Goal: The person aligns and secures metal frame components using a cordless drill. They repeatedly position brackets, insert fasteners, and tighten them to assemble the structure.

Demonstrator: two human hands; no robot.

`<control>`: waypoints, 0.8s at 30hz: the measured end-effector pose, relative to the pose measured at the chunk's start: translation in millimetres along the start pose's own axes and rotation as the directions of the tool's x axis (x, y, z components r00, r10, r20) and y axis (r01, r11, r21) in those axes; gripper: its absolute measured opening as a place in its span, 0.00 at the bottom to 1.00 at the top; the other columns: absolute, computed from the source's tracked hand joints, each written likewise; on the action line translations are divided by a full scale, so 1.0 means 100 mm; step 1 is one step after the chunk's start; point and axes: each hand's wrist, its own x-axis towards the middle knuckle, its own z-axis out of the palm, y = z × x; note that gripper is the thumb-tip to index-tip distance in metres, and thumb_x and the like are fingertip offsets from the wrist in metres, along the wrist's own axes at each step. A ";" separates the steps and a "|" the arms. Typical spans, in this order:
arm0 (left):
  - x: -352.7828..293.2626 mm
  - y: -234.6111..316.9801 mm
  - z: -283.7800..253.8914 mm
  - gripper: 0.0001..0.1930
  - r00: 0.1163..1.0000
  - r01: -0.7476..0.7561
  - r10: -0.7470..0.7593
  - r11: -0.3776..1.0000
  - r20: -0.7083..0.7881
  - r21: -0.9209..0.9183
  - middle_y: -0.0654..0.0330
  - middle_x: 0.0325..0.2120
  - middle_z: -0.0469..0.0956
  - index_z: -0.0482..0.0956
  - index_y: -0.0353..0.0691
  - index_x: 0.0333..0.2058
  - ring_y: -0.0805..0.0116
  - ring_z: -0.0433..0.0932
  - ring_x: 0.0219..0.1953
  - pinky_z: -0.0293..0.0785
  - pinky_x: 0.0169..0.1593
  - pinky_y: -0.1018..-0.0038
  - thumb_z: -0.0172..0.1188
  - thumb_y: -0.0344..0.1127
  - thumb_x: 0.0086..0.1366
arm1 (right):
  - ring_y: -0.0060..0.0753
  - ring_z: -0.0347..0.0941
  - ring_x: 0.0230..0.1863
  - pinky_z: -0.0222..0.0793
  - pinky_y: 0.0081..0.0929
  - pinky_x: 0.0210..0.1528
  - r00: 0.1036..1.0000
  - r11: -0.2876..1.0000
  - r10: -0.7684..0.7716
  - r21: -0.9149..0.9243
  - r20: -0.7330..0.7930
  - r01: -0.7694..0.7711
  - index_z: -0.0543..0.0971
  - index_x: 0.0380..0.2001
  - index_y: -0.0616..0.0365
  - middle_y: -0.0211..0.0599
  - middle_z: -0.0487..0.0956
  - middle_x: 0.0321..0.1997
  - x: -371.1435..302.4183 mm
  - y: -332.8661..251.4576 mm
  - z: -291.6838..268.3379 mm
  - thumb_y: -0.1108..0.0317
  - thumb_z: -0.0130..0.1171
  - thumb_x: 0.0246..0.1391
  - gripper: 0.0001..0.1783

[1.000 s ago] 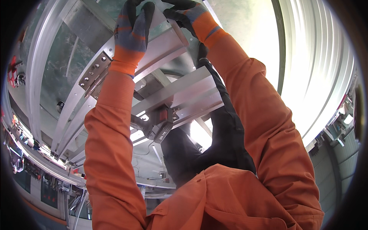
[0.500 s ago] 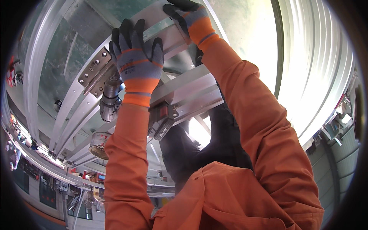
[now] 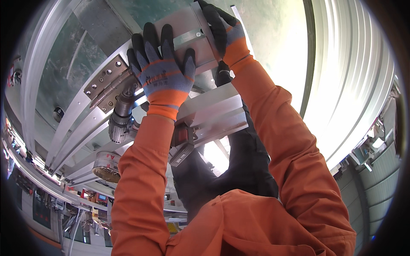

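Observation:
My left hand (image 3: pixel 164 77), in a grey glove with black fingertips and an orange cuff, lies with fingers spread on a silvery aluminium profile (image 3: pixel 194 49). At the profile's right end my right hand (image 3: pixel 224 34), gloved alike, is closed around the edge; part of its grip is hidden. A metal butt hinge (image 3: pixel 106 85) with several screw holes lies on the profile just left of my left hand. Below that hand is a cordless drill (image 3: pixel 121 119), its tip by the hinge and its battery (image 3: pixel 183 145) showing right of my left forearm. Neither hand holds the drill.
Another aluminium profile (image 3: pixel 218 113) runs nearer to my legs. A round tin-like container (image 3: pixel 106 164) stands left of my left forearm. Long metal rails (image 3: pixel 36 85) curve along the left, and bright ribbed panels (image 3: pixel 354 85) stand on the right.
Both hands have shifted slightly right. The view has moved a little, and a screw head in the profile now shows between my hands.

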 end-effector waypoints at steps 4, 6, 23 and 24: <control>-0.01 -0.02 0.03 0.41 1.000 -0.005 0.004 1.000 -0.028 -0.022 0.43 0.74 0.60 0.66 0.48 0.73 0.31 0.56 0.74 0.53 0.74 0.37 0.59 0.61 0.66 | 0.25 0.77 0.56 0.71 0.29 0.64 0.984 0.977 0.174 0.121 0.037 -0.177 0.83 0.61 0.63 0.35 0.85 0.58 -0.04 -0.14 -0.02 0.67 0.64 0.68 0.21; 0.00 -0.02 0.04 0.40 0.999 -0.010 0.010 1.000 -0.035 -0.017 0.43 0.74 0.60 0.67 0.48 0.73 0.30 0.56 0.74 0.52 0.73 0.37 0.59 0.61 0.66 | 0.29 0.78 0.57 0.72 0.29 0.64 0.990 0.989 0.118 0.078 0.073 -0.124 0.82 0.60 0.62 0.38 0.85 0.60 -0.05 -0.09 -0.05 0.68 0.61 0.69 0.19; 0.37 -0.29 -0.04 0.39 0.996 0.031 -0.026 0.998 0.087 -0.052 0.53 0.63 0.76 0.73 0.49 0.66 0.41 0.72 0.65 0.58 0.73 0.44 0.68 0.63 0.62 | 0.24 0.79 0.56 0.72 0.27 0.63 0.995 0.995 -0.025 0.094 0.099 0.015 0.84 0.58 0.63 0.35 0.86 0.60 -0.07 0.17 -0.16 0.73 0.60 0.65 0.20; 0.43 -0.33 -0.01 0.40 0.995 0.028 -0.024 0.999 0.094 -0.040 0.54 0.61 0.77 0.74 0.49 0.66 0.42 0.74 0.63 0.59 0.73 0.45 0.69 0.64 0.60 | 0.24 0.79 0.56 0.72 0.27 0.64 0.993 0.979 0.075 0.183 0.091 -0.091 0.84 0.59 0.62 0.35 0.86 0.60 -0.03 0.20 -0.11 0.73 0.60 0.65 0.20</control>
